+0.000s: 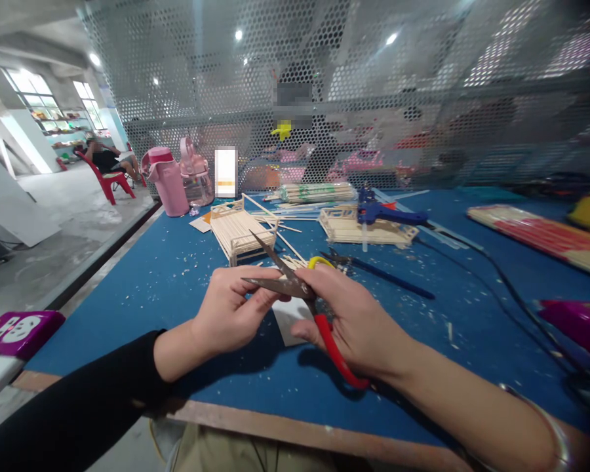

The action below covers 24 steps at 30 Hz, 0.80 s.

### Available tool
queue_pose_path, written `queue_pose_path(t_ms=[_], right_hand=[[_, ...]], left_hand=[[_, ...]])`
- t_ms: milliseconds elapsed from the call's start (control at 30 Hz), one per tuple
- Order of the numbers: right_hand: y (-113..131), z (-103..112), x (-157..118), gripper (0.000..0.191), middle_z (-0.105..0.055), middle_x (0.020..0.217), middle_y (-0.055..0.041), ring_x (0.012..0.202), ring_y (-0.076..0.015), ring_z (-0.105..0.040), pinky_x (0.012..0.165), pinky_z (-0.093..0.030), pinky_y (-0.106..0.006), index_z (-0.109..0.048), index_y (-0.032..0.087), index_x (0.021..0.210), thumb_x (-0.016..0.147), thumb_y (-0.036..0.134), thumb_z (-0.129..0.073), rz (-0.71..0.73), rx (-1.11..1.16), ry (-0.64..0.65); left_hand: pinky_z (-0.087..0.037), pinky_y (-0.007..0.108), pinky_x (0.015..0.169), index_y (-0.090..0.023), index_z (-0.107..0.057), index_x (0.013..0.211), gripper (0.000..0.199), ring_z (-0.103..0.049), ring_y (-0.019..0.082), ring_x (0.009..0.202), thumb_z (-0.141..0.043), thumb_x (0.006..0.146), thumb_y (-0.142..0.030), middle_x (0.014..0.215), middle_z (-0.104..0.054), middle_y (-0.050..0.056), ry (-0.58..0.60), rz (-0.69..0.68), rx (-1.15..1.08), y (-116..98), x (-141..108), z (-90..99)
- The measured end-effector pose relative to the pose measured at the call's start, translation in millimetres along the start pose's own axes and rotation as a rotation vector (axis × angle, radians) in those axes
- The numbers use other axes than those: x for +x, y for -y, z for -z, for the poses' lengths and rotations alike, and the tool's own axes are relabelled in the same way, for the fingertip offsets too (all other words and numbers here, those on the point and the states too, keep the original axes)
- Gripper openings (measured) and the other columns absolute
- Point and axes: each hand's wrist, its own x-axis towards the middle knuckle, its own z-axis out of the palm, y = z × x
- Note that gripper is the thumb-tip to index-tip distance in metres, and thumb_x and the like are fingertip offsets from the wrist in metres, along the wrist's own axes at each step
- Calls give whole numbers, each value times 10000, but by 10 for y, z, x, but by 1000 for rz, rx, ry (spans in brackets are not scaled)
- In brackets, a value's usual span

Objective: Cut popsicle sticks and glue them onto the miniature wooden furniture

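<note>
My right hand (356, 314) grips a pair of scissors (299, 286) with one red and one yellow handle. The blades are spread apart and point to the left. Beside the lower blade, my left hand (233, 311) is closed in a pinch; whatever its fingertips hold is hidden. Beneath the hands lies a pale card (292, 321). Just beyond stands a small bed-shaped model made of wooden sticks (240, 229), with loose sticks (285, 244) next to it. Pliers with blue handles (393, 278) rest right of the scissors.
A blue glue gun (391, 214) lies over a second stick model (344, 233). Farther back are a bundle of sticks (317, 192), a pink thermos (167, 183) and a clear bottle (196, 180). A purple power strip (22, 333) sits at the left edge. A cable (501, 282) crosses the right side.
</note>
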Motion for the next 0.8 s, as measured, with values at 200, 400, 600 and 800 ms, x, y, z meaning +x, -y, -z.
queue_pose_path(t_ms=[200, 400, 600, 800], right_hand=[[-13, 21, -14, 480, -582, 755, -61, 665, -178, -529, 573, -442, -289, -537, 160, 1002, 858, 607, -437, -27, -13, 26], [-40, 5, -26, 480, -619, 763, -79, 662, -184, -560, 575, -461, -294, -565, 146, 1012, 862, 587, -450, -52, 3, 48], [-52, -8, -45, 483, -662, 838, -106, 721, -200, -608, 610, -485, -297, -571, 145, 1025, 849, 586, -479, -65, 12, 48], [-42, -6, -34, 454, -669, 823, -100, 723, -204, -618, 619, -490, -300, -585, 155, 980, 843, 579, -498, -85, 8, 48]], left_hand=[[-534, 211, 640, -131, -713, 794, 207, -677, 134, 689, -518, 862, -144, 753, -732, 69, -5, 11, 76, -15, 18, 19], [-549, 237, 633, -138, -700, 732, 226, -677, 153, 690, -502, 839, -132, 726, -720, 65, 11, 51, 121, 12, 29, 19], [-566, 269, 642, -123, -700, 789, 213, -684, 171, 692, -499, 847, -164, 734, -723, 79, -8, 119, 102, 40, 10, 12], [-558, 258, 645, -128, -699, 781, 211, -681, 164, 683, -507, 849, -184, 721, -720, 69, -16, 152, 107, 76, 7, 10]])
